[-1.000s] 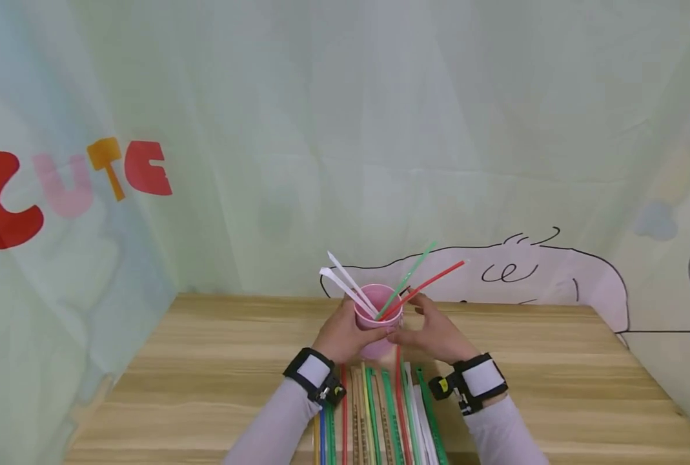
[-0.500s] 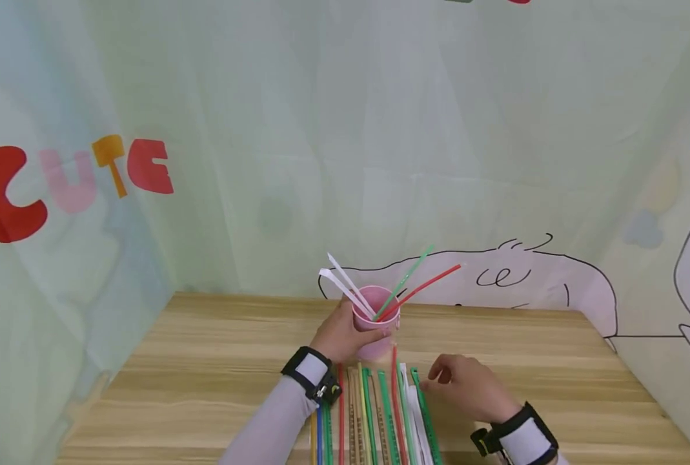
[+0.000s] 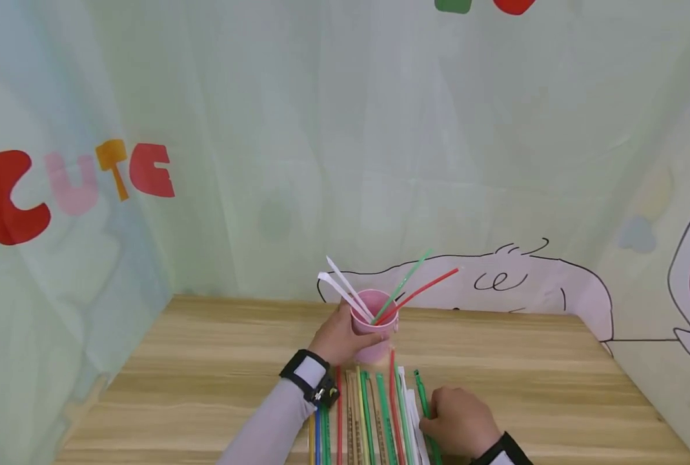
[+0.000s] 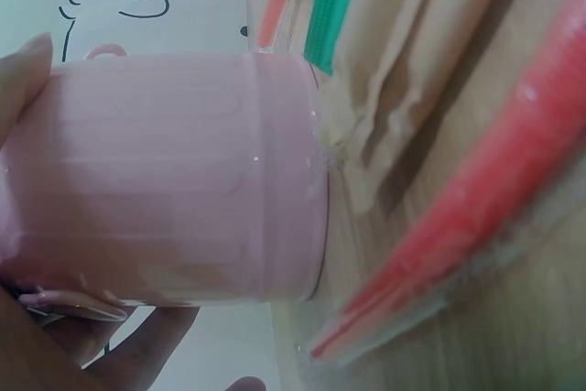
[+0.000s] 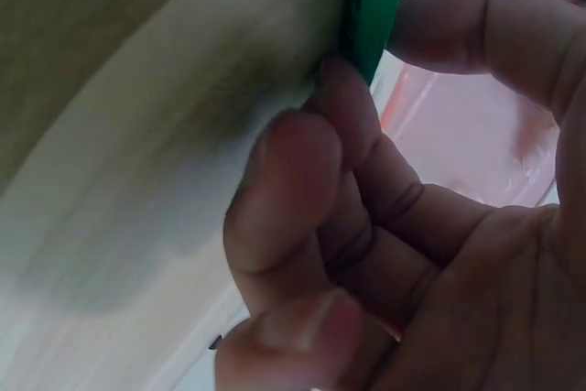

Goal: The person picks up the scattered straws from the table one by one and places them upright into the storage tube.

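Note:
My left hand holds a pink cup around its side, thumb across the front. The cup stands upright on the table and has small ear-like handles, one of them a pink loop. Two white straws, a green straw and a red straw lean out of it. At the right end of a row of wrapped straws, my right hand pinches a green wrapped straw between thumb and forefinger. The right wrist view shows that green wrapped straw between the fingertips, the other fingers curled.
Several wrapped straws in brown, yellow, blue, red, green and white lie side by side in front of the cup. The wooden table ends at a printed curtain behind and on the left.
My right hand has left the cup, moved down and right, and taken hold of the rightmost green wrapped straw, whose top now stands apart from the row. My left hand stays on the cup.

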{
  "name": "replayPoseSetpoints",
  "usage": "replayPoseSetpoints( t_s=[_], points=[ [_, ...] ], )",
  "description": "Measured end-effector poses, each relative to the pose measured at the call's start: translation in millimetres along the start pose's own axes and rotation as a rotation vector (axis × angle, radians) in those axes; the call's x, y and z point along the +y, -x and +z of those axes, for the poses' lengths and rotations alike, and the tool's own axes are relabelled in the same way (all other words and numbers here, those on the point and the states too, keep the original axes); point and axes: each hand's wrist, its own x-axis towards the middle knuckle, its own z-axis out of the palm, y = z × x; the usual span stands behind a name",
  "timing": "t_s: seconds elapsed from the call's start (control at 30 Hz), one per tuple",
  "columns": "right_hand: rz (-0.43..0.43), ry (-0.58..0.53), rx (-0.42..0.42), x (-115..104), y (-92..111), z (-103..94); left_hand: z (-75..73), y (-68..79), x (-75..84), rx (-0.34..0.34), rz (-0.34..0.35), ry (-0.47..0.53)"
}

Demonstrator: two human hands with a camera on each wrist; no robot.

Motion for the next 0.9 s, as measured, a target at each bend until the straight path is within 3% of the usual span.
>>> replayPoseSetpoints(
  t_s=[0.13,0.3,0.47,0.7,0.9],
  points=[
    [0.014,0.025,-0.002,-1.7,0.1,0.5,1.3,0.3,-2.3,-0.009,0.0,0.0],
    [0.096,-0.025,-0.061,-0.4,-2.0,-7.9,1.4,0.0,-3.0,-0.009,0.001,-0.005],
    [0.097,-0.079,-0.009,0.9,-4.0,-24.1,0.3,0.1,-2.8,-0.007,-0.002,-0.014],
    [0.085,-0.295,0.076,0.4,-5.1,-70.8,0.2,0.4,-2.4,-0.007,-0.014,-0.029],
    [0.035,-0.381,0.246,-5.9,-4.1,-117.9,-1.1,1.1,-1.3,-0.013,0.014,-0.056]
  ],
)
